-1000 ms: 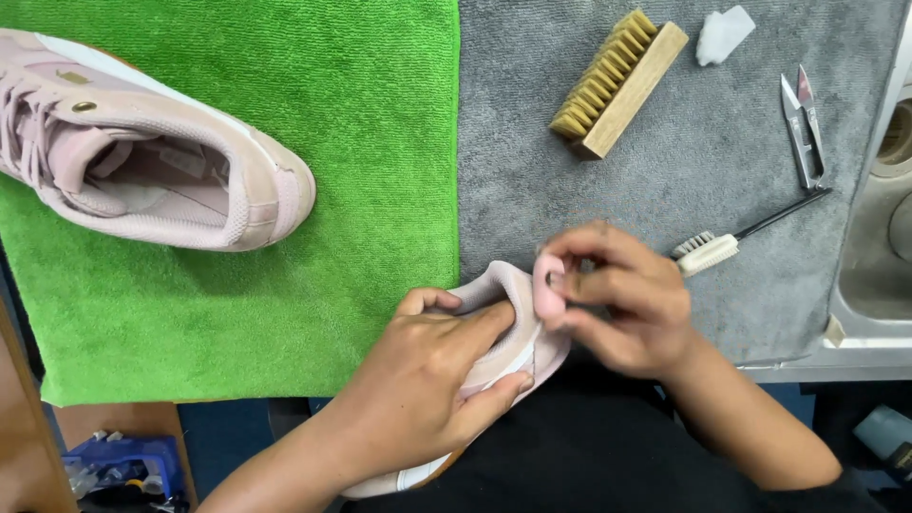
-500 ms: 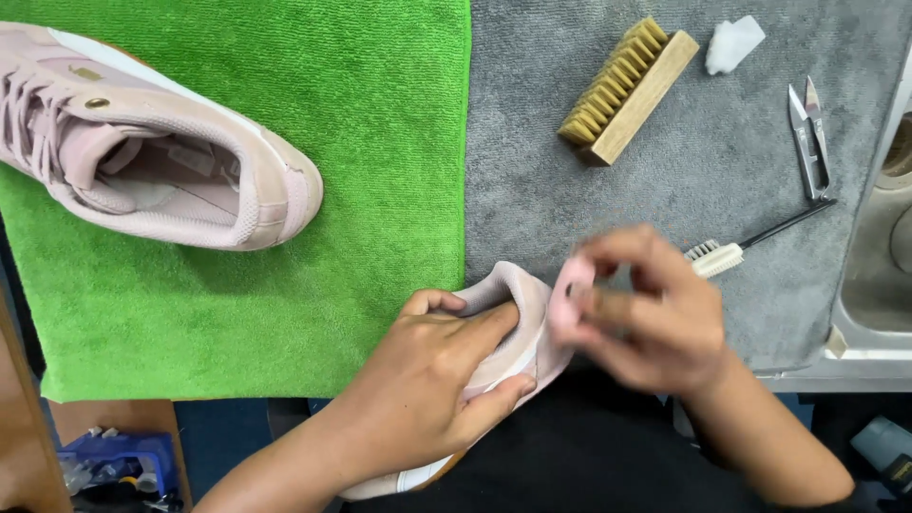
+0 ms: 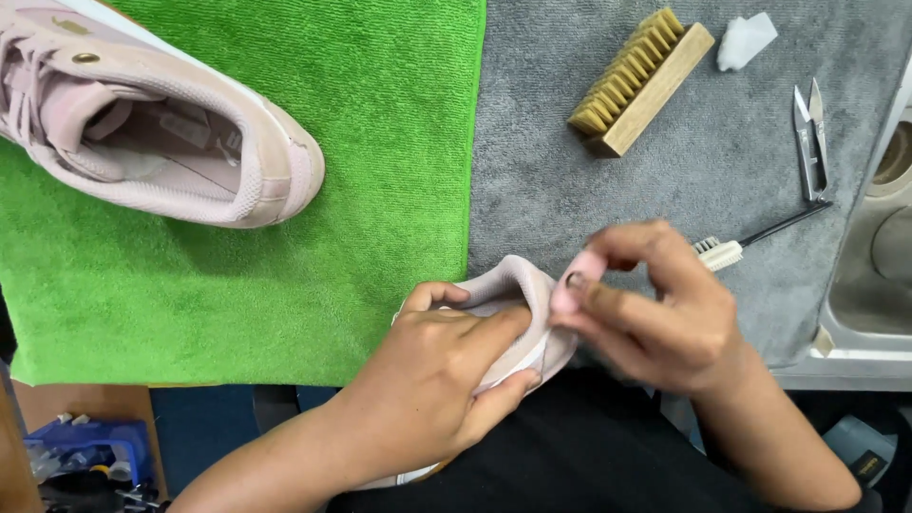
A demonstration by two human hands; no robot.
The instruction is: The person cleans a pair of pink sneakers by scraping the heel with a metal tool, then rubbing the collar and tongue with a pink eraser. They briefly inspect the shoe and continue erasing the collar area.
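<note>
Nearby, wooden brush, snips; left hand grips pink shoe, right hand pinches pink eraser

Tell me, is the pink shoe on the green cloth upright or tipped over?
Tipped. The pink shoe lies on its side on the green cloth, its opening and insole facing the camera.

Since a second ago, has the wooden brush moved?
No. The wooden brush keeps its gap from the green cloth; only the view shifted.

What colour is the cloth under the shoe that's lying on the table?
Bright green cloth, seen in the head view.
</note>
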